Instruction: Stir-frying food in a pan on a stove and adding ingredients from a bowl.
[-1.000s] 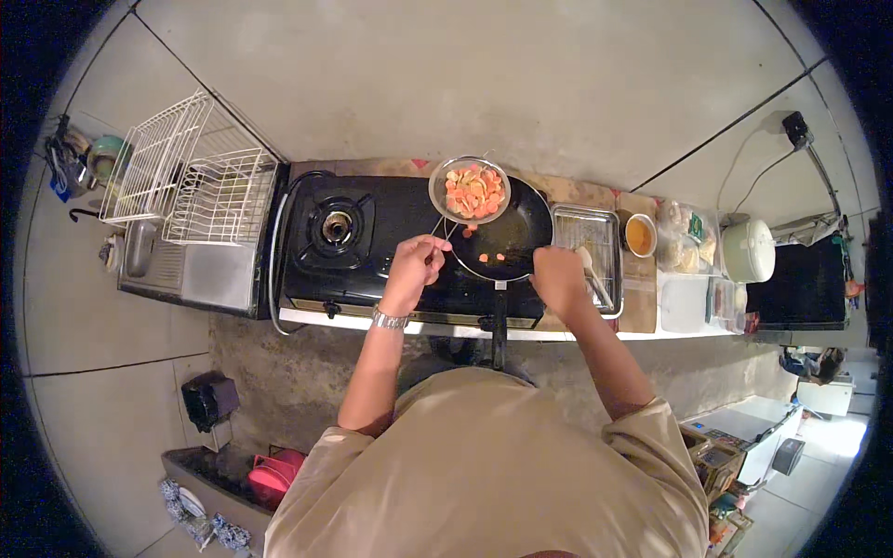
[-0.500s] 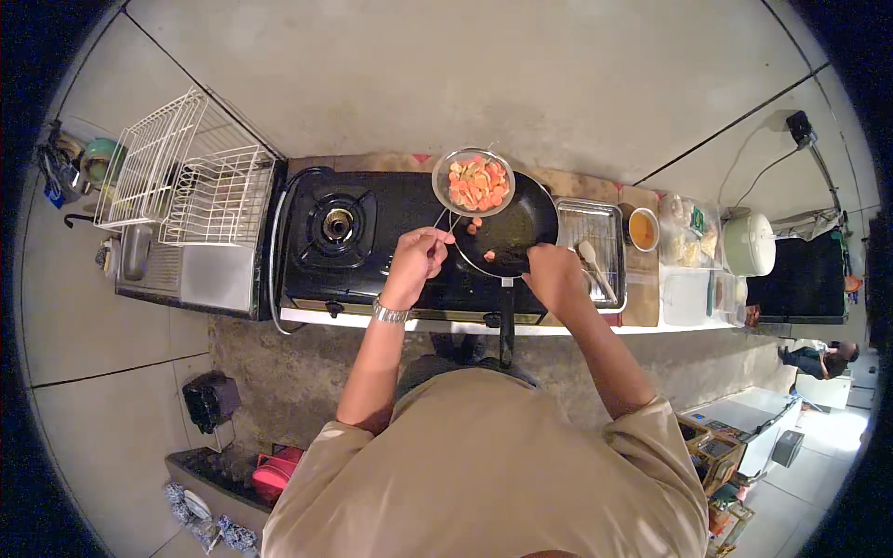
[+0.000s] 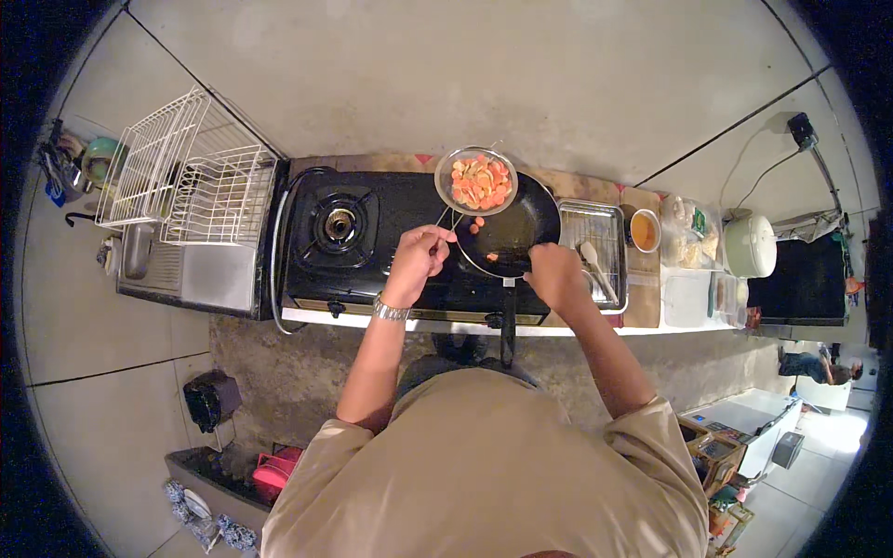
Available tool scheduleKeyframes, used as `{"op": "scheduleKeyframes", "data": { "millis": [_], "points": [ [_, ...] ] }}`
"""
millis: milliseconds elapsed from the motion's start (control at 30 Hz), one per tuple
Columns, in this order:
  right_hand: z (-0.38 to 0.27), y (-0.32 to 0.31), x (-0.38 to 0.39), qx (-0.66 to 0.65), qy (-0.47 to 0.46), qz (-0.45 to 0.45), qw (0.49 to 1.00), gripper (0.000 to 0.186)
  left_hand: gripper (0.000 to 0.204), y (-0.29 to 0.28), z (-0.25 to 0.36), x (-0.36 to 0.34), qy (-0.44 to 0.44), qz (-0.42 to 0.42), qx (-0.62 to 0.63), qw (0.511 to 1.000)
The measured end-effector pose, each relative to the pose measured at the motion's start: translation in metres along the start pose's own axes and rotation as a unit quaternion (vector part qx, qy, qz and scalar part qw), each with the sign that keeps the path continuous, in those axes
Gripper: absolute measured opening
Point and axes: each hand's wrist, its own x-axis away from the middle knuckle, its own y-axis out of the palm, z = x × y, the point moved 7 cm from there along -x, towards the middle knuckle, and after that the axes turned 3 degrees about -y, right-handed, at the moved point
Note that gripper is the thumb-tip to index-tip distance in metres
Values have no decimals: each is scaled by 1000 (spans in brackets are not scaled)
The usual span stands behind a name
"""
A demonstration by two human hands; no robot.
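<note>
- My left hand (image 3: 416, 267) is pinched narrow around the thin wire handle (image 3: 453, 220) of a round strainer (image 3: 444, 186); a fingertip grip seems enough to steer so light a thing.
- The strainer sits beyond that hand, above the far left edge of a black frying pan (image 3: 535, 219). It looks kept fairly level, which would stop its heap of orange slices (image 3: 482, 181) from sliding out.
- A few loose slices (image 3: 477, 226) lie in the pan, below the strainer and nearer me.
- My right hand (image 3: 556, 279) is curled over the pan's near right rim. Something dark is by its fingertips, but I cannot tell whether I grip it.
- The pan's handle (image 3: 509, 321) points straight toward me past the stove's (image 3: 400, 200) front edge, between my arms, probably for easy reach.
- On the right, a pale utensil (image 3: 590, 253) rests in a metal tray (image 3: 606, 231), perhaps so that drips stay inside. Beyond stands a bowl (image 3: 657, 232) of orange liquid, also within reach.
</note>
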Motion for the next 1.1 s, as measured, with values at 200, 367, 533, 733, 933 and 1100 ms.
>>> {"op": "scheduleKeyframes", "data": {
  "millis": [200,367,533,733,933,1100],
  "points": [
    [9,4,-6,0,10,-13,1000,19,25,4,3,2,-2,1,-4,1000],
    [25,0,0,-26,35,-10,999,23,26,7,3,0,1,4,1,1000],
    [45,-27,19,-73,30,65,995,36,27,7,0,-1,0,6,-13,1000],
    [60,-106,40,-107,87,147,980,37,28,7,-8,0,-8,9,-18,1000],
    [45,-131,19,-124,81,113,982,38,29,19,-19,7,-13,-2,-24,1000],
    [34,-134,16,-94,23,124,988,43,30,25,-14,14,-15,-9,-18,1000]
  ]
}}
